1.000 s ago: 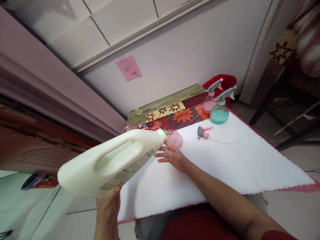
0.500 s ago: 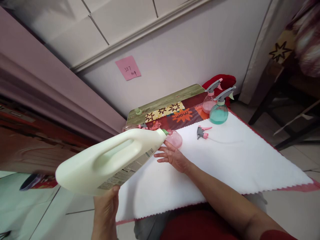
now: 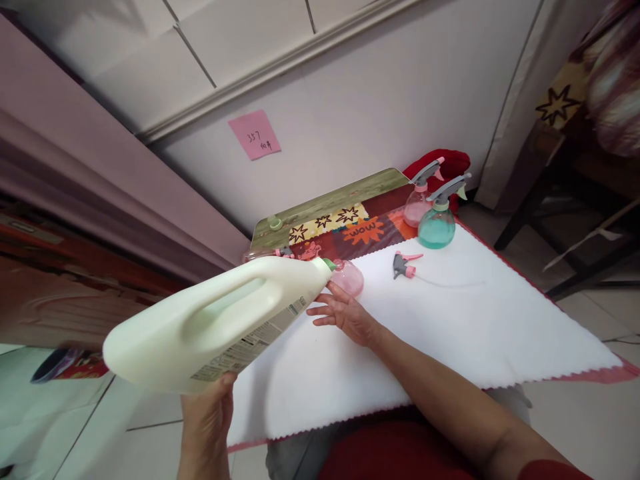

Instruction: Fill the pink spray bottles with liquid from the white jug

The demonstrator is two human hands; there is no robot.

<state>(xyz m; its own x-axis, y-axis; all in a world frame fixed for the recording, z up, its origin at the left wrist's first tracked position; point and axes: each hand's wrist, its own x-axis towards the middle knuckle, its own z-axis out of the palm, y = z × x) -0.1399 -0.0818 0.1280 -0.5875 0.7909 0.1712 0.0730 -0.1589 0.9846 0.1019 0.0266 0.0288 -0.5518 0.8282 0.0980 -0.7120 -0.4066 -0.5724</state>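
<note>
My left hand (image 3: 207, 417) grips the bottom of a large cream-white jug (image 3: 210, 323) with a moulded handle, tipped so its green spout (image 3: 329, 265) meets the mouth of a small pink round bottle (image 3: 349, 277) on the white towel (image 3: 440, 320). My right hand (image 3: 347, 313) rests on the towel just in front of the pink bottle, fingers spread and touching it. A loose pink and grey spray head (image 3: 404, 264) with its thin tube lies on the towel to the right.
A teal spray bottle (image 3: 437, 223) and a pink spray bottle (image 3: 417, 203) stand at the far edge, with a red object (image 3: 453, 163) behind. A patterned cloth (image 3: 350, 230) covers the small table. A green cap (image 3: 275, 223) lies on it. A pink note (image 3: 254, 135) is on the wall.
The jug's rear end has dropped slightly to the left and my left hand with it. My right hand and the pink bottle stay where they were.
</note>
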